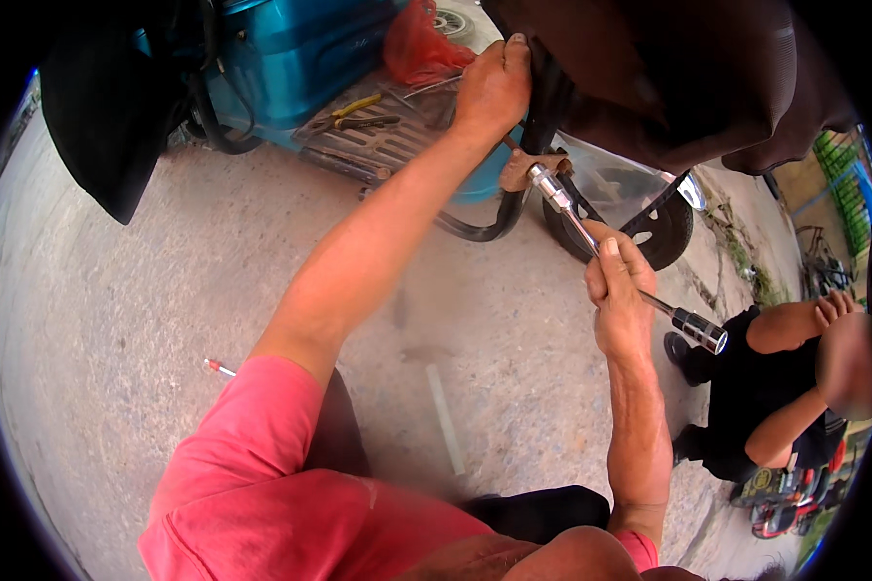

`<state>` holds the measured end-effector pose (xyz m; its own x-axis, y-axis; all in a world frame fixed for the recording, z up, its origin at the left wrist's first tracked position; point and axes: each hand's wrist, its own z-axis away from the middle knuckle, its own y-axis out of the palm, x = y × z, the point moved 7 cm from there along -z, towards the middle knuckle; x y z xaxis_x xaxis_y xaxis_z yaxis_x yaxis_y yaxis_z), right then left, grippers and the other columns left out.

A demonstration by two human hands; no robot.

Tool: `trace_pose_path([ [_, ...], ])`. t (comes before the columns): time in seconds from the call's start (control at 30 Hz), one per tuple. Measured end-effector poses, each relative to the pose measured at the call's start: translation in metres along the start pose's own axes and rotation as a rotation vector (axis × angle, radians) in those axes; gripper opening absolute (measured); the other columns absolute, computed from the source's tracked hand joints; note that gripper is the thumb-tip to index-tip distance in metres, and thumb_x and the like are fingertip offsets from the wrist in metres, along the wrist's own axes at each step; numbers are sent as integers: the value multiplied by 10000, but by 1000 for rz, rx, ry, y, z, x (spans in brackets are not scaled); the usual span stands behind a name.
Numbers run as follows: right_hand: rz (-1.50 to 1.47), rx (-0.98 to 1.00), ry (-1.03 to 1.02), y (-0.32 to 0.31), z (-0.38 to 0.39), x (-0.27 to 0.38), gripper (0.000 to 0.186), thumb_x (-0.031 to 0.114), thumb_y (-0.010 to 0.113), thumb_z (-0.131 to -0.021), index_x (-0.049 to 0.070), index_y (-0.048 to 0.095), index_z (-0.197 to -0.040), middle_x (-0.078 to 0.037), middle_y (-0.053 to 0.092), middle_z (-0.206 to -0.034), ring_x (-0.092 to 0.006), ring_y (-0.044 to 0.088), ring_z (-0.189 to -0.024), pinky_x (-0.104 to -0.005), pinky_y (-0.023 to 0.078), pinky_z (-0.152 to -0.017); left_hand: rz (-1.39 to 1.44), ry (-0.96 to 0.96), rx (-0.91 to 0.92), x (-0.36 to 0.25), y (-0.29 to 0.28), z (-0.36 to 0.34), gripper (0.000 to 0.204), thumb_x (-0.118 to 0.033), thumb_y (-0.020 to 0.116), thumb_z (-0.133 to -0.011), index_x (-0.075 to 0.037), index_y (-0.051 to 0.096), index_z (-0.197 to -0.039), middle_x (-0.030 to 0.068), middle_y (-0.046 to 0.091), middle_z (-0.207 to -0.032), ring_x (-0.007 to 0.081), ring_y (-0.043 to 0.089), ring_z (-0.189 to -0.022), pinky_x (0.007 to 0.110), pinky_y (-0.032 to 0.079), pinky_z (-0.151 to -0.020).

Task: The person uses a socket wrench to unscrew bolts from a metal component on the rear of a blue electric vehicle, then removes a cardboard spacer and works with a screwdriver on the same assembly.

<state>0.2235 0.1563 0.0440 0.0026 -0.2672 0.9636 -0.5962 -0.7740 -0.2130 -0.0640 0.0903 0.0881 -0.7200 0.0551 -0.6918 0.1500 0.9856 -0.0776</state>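
My right hand point(622, 286) is wrapped round the shiny shaft of a socket wrench point(579, 227). Its upper socket end meets a rusty brown bracket point(518, 170) on the vehicle's black frame; the other end, a dark-banded socket, sticks out below my hand. My left hand point(495, 89) is closed up against a black upright tube point(546, 92), above the bracket. The fingertips are turned away, so what they hold is hidden. Left of that hand lies a slotted footboard point(421, 145) with yellow-handled pliers point(357, 105) and other metal tools on it.
A blue box point(295, 58) and a red plastic bag point(421, 44) stand behind the footboard. A black wheel point(664, 237) is beyond the wrench. Another person point(770, 387) crouches at the right. On the concrete lie a pale strip point(445, 416) and a small red-and-white item point(219, 367).
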Motion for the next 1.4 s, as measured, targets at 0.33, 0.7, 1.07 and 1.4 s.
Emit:
trace_pose_path([
  [0.33,239,46,-200,-3,5,15,331,225,533,-1075,-2,679,-1265,49,453,-695,-47,400,-633,-251,329,-569,-53,-23,4,7,6,-5,563,-442,388,-1060,45,666,-1003,348,673,-1022,549,607,-1036,595,458,-915],
  [0.7,596,17,-291,-14,19,39,295,158,548,-1059,9,672,-1282,-54,644,-773,-129,600,-687,-312,488,-651,-8,9,-44,0,2,-1,549,-426,410,-1057,58,661,-996,358,670,-1015,550,612,-1017,591,464,-898],
  [1.07,1300,130,-1116,21,20,81,503,-6,734,-763,21,658,-1260,-58,560,-677,-229,571,-565,-370,447,-527,-7,-5,-31,2,1,-1,551,-430,413,-1050,59,661,-993,362,667,-1018,551,609,-1025,587,460,-907],
  [1.4,1536,229,-1280,38,30,98,527,25,737,-773,10,637,-1291,-51,487,-656,-213,543,-571,-378,408,-507,-62,-43,14,9,6,-1,555,-445,397,-1052,41,661,-1006,343,673,-1037,541,607,-1045,576,462,-921],
])
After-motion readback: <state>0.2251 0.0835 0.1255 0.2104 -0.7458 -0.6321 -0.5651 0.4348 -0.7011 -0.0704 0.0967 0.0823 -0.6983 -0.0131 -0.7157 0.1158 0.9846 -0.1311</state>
